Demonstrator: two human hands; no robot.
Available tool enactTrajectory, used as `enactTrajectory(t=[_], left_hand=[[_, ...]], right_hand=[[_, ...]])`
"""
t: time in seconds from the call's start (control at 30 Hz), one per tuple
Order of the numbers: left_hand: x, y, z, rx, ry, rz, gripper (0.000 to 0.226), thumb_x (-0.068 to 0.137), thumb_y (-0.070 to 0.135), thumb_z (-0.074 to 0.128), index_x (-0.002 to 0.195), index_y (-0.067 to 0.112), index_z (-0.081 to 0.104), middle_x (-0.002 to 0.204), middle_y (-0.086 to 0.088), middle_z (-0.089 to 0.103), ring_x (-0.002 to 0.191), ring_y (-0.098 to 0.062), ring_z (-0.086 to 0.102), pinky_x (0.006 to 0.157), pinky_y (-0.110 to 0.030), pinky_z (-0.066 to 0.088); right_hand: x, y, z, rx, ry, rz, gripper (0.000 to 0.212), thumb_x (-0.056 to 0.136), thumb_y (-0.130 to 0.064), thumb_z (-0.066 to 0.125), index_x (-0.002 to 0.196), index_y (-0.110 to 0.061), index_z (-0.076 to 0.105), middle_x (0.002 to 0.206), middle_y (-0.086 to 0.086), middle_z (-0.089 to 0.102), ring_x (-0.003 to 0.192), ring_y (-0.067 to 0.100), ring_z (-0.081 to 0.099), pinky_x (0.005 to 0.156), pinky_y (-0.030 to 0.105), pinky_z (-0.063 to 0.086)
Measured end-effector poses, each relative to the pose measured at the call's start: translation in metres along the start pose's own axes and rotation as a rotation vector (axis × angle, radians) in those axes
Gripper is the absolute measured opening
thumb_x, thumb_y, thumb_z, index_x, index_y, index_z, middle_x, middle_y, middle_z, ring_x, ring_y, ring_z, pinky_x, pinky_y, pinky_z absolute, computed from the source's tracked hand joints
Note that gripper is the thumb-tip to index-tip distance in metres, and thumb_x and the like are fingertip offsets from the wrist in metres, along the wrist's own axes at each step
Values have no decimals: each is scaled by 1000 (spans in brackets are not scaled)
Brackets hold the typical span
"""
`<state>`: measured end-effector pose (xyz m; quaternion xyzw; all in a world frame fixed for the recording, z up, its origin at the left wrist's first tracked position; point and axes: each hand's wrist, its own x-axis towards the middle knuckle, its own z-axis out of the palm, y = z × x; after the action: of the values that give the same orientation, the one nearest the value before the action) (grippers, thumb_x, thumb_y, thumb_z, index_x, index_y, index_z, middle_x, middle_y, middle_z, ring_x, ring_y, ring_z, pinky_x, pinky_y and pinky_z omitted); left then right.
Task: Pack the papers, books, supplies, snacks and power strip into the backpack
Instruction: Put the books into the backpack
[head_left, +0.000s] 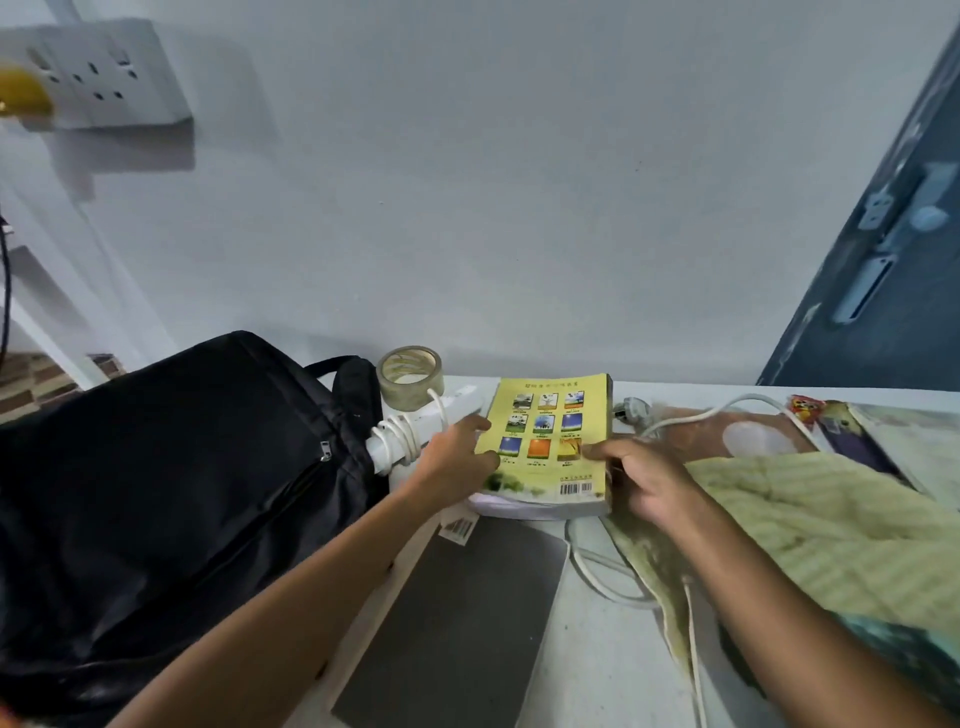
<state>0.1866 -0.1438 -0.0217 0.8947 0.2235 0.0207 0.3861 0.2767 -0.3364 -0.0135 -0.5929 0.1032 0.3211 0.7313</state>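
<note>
A yellow book (550, 447) lies back cover up on a white stack at the table's middle. My left hand (457, 457) grips its left edge, thumb on the cover. My right hand (639, 478) grips its right edge, thumb on the cover too. A black backpack (171, 499) lies at the left, its zip shut as far as I see. The white power strip (421, 428), with cord wound round it, lies between backpack and book. A roll of clear tape (410, 376) stands behind it.
A grey sheet (462, 623) with a barcode label lies in front of the book. A pale green cloth (821, 525) and a printed mat cover the right side, with a white cable (691, 415) and a snack packet (810, 410). A wall socket (98, 73) is at upper left.
</note>
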Motion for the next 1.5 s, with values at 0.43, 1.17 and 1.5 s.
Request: enactTrajectory(t=[0.43, 1.17, 1.5], left_hand=[[-123, -116, -138, 482, -369, -56, 93, 44, 80, 66, 127, 43, 43, 146, 21, 20, 137, -3, 17, 113, -26, 25], [-94, -126, -226, 198, 343, 65, 12, 94, 10, 54, 85, 16, 58, 75, 0, 59, 71, -16, 53, 68, -30, 41], [-89, -83, -316, 134, 432, 233, 10, 94, 14, 54, 88, 18, 60, 76, -3, 63, 70, -13, 53, 70, -29, 42]], right_hand=[[-8, -11, 31, -348, -26, -297, 65, 73, 20, 63, 123, -18, 46, 113, 6, 65, 97, 27, 64, 58, 28, 49], [-39, -26, 106, 1, -838, -173, 84, 52, 5, 74, 130, -15, 54, 118, 18, 65, 94, 34, 70, 67, 37, 59], [-33, 37, 180, -176, -1275, 200, 68, 63, 5, 76, 128, -5, 57, 121, 26, 62, 105, 39, 63, 85, 46, 55]])
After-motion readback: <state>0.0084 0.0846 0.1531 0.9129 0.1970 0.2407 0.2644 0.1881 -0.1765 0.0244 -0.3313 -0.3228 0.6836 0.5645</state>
